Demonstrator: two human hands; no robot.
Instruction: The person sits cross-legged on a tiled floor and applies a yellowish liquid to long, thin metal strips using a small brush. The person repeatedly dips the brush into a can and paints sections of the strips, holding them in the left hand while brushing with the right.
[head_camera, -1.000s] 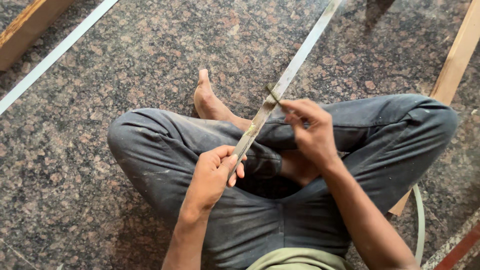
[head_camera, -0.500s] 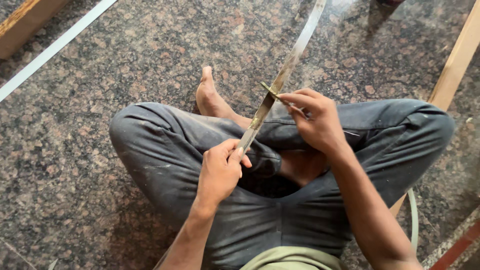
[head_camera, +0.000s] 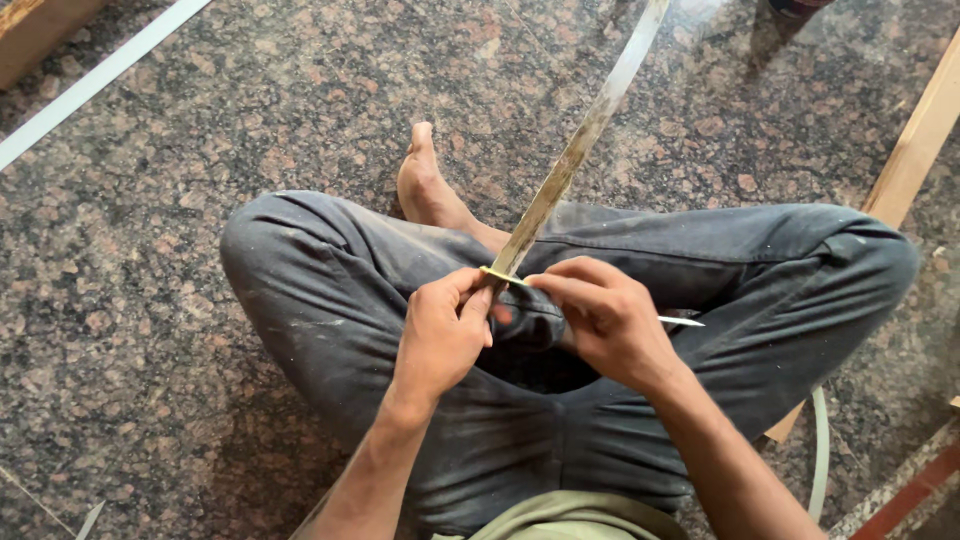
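I have only one view, from the camera on the person's head, and it looks almost straight down into the lap from close range, so the crossed legs (head_camera: 560, 300) and both forearms fill most of it. The left hand (head_camera: 440, 335) and right hand (head_camera: 610, 315) sit near the centre, with the forearms entering from the bottom edge. Around them I see the speckled stone floor (head_camera: 200, 150), which fills the rest to the edges.
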